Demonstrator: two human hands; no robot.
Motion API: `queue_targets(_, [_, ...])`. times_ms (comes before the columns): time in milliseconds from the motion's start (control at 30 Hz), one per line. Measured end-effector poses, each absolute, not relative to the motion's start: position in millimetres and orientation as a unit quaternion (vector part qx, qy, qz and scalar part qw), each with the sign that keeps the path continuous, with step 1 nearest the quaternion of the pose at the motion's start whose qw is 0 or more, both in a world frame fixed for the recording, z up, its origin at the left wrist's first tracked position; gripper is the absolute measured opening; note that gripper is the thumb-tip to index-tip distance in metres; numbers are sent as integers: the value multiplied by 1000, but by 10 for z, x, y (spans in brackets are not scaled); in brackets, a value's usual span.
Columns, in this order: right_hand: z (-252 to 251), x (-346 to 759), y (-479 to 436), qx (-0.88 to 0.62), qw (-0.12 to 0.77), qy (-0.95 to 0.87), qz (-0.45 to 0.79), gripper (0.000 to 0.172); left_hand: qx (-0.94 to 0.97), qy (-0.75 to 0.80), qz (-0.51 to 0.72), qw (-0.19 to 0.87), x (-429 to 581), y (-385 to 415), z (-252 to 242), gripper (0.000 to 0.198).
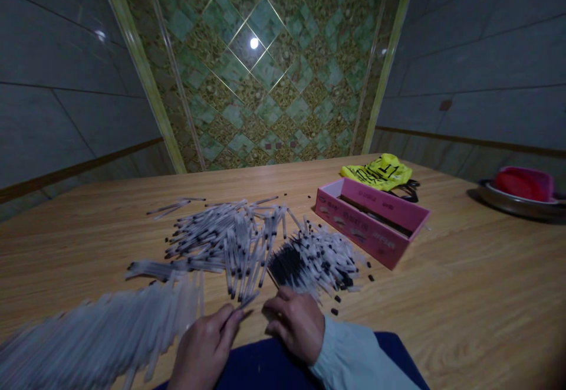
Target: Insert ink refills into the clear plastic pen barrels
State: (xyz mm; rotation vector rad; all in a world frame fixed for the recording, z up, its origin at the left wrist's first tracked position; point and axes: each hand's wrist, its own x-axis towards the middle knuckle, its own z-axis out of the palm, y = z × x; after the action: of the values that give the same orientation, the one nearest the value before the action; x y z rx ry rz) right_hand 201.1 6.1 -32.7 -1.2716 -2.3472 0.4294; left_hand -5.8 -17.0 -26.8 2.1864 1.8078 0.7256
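My left hand (206,343) is closed, pinching a slim pen-like stick (248,301) between thumb and fingers. Just to its right, my right hand (297,324) has its fingers curled, at the near edge of a bundle of thin black sticks (287,265); anything between its fingertips is too small to make out. Behind the hands lies a loose heap of translucent pen-like sticks with dark ends (241,233). Short whitish tube-like pieces (329,251) are piled beside the black sticks. Left of my left hand, many pale translucent sticks (101,331) lie side by side in a blurred row.
A long pink open box (369,225) stands right of the piles, with a yellow bag (382,171) behind it. Small black bits (335,311) are scattered on the wooden table (469,295). A metal tray (508,200) holding a red container (522,183) sits far right.
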Motion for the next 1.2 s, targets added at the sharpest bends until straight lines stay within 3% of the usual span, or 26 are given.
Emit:
queue_targets(133, [-364,1930,43,-423,178,-881,119,16,729,601,302,129,-36,-172,-249,29])
queue_targets(367, [-156,2372,412,-520,366,-770,41,27,642,583,402,293,-122,-138,-326,30])
queue_targets(567, [-150,2815,690,-619,355,-701,-12,23,489,523,491,496,-94,-100,-361,28])
queue_targets(733, [-176,2710,644,-584,434,-686,9,25,430,482,525,554,-31,-132,-247,24])
queue_targets(867, [-245,2299,406,-503,466,-694,220,20,357,428,555,618,-10,-164,-184,21])
queue_targets(1000, [-422,1862,106,-388,378,-619,568,33,290,355,586,668,15,-163,-195,18])
queue_targets(1100, [-517,1710,-12,-339,338,-576,662,47,271,335,591,682,52,-159,-195,19])
queue_targets(1200, [-540,1690,-21,-315,316,-569,691,50,267,331,588,688,89,-167,-183,19])
